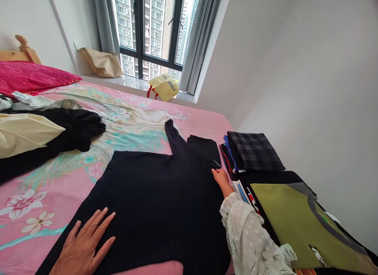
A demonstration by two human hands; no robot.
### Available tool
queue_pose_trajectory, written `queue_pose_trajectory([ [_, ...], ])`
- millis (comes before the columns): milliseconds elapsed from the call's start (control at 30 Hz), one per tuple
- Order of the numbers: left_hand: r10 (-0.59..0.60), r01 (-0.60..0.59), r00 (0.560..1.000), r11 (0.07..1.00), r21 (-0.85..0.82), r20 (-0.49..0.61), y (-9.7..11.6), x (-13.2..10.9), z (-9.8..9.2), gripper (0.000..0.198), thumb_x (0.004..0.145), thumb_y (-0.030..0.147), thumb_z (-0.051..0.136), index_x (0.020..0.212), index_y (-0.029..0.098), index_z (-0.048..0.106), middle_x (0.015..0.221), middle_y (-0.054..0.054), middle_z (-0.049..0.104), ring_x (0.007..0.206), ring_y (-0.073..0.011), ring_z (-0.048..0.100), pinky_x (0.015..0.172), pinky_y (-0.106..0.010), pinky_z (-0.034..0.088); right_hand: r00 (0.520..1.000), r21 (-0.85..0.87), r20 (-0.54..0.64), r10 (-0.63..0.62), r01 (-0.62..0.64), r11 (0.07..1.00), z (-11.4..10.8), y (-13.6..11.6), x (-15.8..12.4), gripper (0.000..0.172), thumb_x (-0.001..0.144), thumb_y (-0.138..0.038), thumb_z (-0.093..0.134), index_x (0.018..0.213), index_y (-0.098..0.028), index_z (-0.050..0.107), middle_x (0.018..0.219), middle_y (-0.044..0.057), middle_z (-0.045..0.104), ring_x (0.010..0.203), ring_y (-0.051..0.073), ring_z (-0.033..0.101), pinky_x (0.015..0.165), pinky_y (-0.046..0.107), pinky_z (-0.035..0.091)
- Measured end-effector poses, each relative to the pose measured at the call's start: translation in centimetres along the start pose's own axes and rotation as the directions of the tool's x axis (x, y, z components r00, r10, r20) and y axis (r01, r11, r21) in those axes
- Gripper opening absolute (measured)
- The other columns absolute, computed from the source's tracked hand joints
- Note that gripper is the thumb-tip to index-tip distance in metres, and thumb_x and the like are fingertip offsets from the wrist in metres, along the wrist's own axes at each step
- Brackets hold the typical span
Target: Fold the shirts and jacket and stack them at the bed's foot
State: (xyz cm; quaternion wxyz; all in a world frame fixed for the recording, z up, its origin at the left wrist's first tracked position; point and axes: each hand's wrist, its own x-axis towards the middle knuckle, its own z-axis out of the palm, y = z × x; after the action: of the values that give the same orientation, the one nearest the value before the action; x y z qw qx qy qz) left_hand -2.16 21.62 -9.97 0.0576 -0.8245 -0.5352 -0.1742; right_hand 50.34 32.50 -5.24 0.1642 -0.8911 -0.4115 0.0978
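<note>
A black top [153, 196] lies spread on the bed, with a narrow dark strip, perhaps a sleeve, sticking up at its far side. My left hand [85, 243] rests flat on its near left part, fingers stretched out. At its right edge, near a small white mark, my right hand [220, 176] pinches the fabric between thumb and fingers. A patterned white sleeve covers my right forearm.
Folded clothes are stacked to the right, with a dark checked garment [255, 151] and an olive green shirt [283, 216] on top. A loose heap with a cream garment [26, 133] is at left. A yellow bag [164, 87] and brown paper bag [103, 64] sit by the window.
</note>
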Motion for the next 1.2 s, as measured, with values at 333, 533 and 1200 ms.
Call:
queue_pose_trajectory([
  [333,-0.053,0.058,0.990,0.998,-0.028,0.132,-0.8,0.1,-0.7,0.054,0.084,0.051,0.045,0.137,0.044,0.039,0.146,0.003,0.039,0.134,-0.0278,0.037,0.110,-0.056,0.022,0.974,-0.188,-0.184,-0.134,0.099,0.977,1.0,0.0,-1.3,0.032,0.093,-0.035,0.041,0.116,-0.015,0.053,0.118,0.016,0.056,0.115,0.029,0.050,0.091,0.040,0.038],
  [533,-0.237,0.260,0.960,0.950,-0.174,0.147,-5.6,5.6,-1.9,0.054,0.087,0.053,0.036,0.128,0.023,0.056,0.142,-0.008,0.047,0.133,-0.0259,0.039,0.110,-0.046,0.030,0.962,-0.390,-0.121,-0.244,0.180,0.903,2.4,-0.3,-0.1,0.025,0.090,-0.035,0.049,0.102,-0.017,0.061,0.102,0.011,0.063,0.103,0.030,0.055,0.082,0.042,0.041],
  [1200,-0.235,0.573,0.776,0.652,-0.497,0.585,-13.1,29.9,1.5,0.037,0.049,0.046,0.068,0.070,0.015,0.065,0.065,-0.003,0.067,0.070,-0.0224,0.064,0.064,-0.028,0.050,0.893,-0.329,-0.323,-0.312,0.204,0.922,5.6,0.1,-0.1,0.024,0.088,-0.031,0.047,0.102,-0.015,0.057,0.096,0.010,0.066,0.095,0.025,0.057,0.079,0.036,0.033],
])
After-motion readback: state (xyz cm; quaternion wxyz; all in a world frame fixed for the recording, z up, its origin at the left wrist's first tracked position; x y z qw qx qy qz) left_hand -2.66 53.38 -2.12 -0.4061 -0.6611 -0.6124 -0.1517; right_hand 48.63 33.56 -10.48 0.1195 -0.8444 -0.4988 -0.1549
